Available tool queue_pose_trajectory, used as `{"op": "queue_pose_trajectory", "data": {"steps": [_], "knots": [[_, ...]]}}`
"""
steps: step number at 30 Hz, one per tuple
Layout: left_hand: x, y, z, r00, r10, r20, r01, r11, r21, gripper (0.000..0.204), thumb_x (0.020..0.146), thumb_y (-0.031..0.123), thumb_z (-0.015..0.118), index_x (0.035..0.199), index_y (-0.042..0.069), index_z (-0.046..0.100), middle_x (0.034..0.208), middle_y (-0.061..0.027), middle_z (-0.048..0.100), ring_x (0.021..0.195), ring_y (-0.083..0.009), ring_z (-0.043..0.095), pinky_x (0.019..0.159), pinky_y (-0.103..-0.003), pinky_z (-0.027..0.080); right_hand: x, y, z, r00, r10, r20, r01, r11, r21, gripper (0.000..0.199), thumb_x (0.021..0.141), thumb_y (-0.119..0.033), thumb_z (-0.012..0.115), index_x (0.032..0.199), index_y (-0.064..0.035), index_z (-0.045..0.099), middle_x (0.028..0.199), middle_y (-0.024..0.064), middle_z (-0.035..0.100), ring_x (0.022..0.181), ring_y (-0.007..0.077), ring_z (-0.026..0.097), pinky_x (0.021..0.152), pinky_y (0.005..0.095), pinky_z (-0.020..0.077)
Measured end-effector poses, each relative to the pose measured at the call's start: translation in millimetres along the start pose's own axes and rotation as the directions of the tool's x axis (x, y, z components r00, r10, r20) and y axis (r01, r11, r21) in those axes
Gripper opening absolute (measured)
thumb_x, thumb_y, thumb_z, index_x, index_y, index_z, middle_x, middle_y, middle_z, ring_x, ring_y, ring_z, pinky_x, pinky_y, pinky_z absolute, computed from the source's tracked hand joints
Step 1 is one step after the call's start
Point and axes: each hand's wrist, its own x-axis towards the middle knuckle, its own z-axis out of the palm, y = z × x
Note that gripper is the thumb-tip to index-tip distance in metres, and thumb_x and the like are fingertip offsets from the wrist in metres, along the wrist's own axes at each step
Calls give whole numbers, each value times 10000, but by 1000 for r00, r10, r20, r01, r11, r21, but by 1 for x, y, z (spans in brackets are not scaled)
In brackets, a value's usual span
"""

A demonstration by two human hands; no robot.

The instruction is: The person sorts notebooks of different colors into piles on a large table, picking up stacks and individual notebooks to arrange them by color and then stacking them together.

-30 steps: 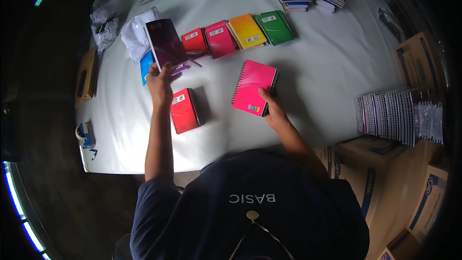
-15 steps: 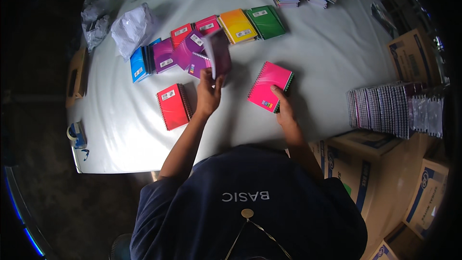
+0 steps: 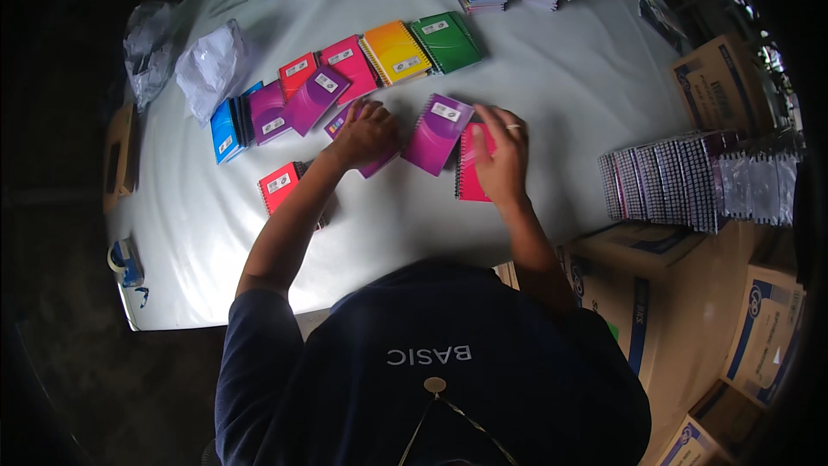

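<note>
Notebooks are being laid out: the right hand (image 3: 500,160) now presses flat on the pink spiral notebook (image 3: 470,177) at the near edge of the white table (image 3: 552,86), gripping nothing. Left of it, the left hand (image 3: 366,131) has come down from its raised position, resting on purple notebooks (image 3: 438,133). Farther off runs the coloured notebook row (image 3: 388,56).

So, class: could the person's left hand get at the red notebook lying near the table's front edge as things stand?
Probably yes. The red notebook lies bare on the white table, beside the left forearm. The left hand rests flat on a purple notebook, holding nothing, so drawing it back should do.
</note>
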Motion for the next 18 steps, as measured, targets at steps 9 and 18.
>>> {"op": "queue_pose_trajectory", "data": {"steps": [9, 18], "knots": [[-7, -4, -7, 986, 43, 162, -40, 999, -22, 366, 785, 356, 649, 1069, 136, 579, 1024, -103, 553, 1085, -291, 478, 954, -454, 346, 46, 11, 103, 568, -235, 789, 487, 869, -92, 537, 706, -188, 718, 1187, -100, 493, 1265, 159, 500, 1250, 325, 420, 1071, 560, 189], [-26, -21, 4, 984, 158, -78, -157, 987, 18, 402, 812, 406, 618, 1036, 77, 564, 971, -135, 607, 1008, -324, 561, 902, -456, 414, 79, 6, 100, 418, -331, 846, 650, 760, -24, 463, 688, -298, 757, 1106, -189, 591, 1149, 100, 584, 1119, 284, 516, 1053, 481, 256]]}}
